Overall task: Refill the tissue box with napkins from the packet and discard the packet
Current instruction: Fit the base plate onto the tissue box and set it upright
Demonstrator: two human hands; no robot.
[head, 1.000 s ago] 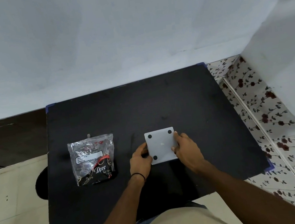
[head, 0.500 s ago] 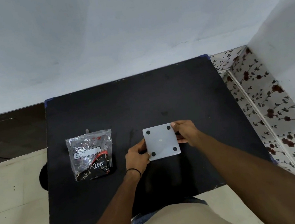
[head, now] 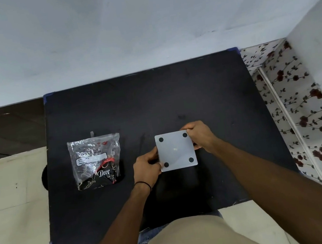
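The tissue box (head: 175, 150) is a square white box turned bottom up, showing a flat white base with black round feet at its corners. It rests on the black table (head: 153, 102), right of centre. My left hand (head: 147, 167) grips its lower left edge. My right hand (head: 199, 135) grips its upper right corner and side. The napkin packet (head: 96, 160), a clear plastic bag with a white label and black "Dove" print, lies flat to the left, a hand's width from my left hand. The box's opening is hidden underneath.
A white wall (head: 125, 35) rises just behind the table's far edge and another closes the right side. Floral-patterned flooring (head: 305, 116) runs along the right. Beige floor (head: 13, 200) lies to the left. My lap is at the table's near edge.
My right hand has slid from the box's lower right side up to its upper right corner. My left hand keeps its hold at the lower left. The packet has not moved.
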